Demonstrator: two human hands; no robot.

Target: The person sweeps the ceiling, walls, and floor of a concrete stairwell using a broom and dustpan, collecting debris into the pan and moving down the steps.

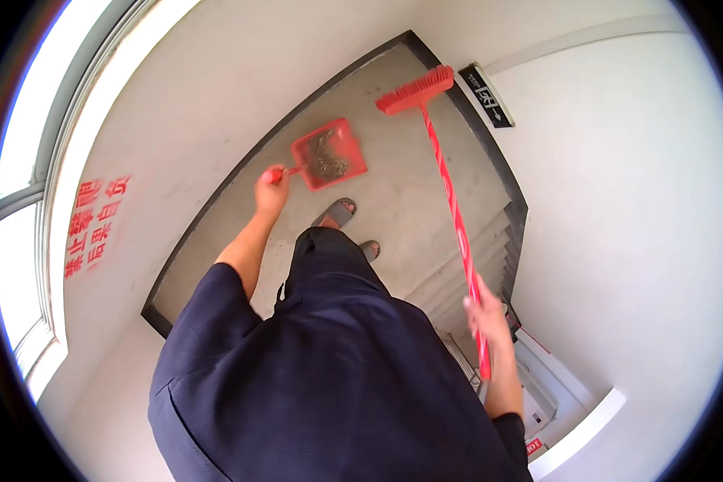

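My left hand (272, 190) grips the handle of a red plastic dustpan (356, 158). Grey dust and debris (326, 158) lie in the pan, which is over the concrete landing at my front left. In my right hand (488, 313) is the long red-and-white striped handle of a broom (449, 193). Its red bristle head (416, 90) is at the far right of the landing, bristles turned away from me, apart from the dustpan. Whether the bristles touch the floor I cannot tell.
Concrete stairs (473, 265) descend on my right, beside my sandalled feet (339, 212). Dark skirting (265, 141) edges the landing. An exit sign (487, 96) is on the right wall, low down. A window (21, 241) and red painted writing (96, 223) are on the left.
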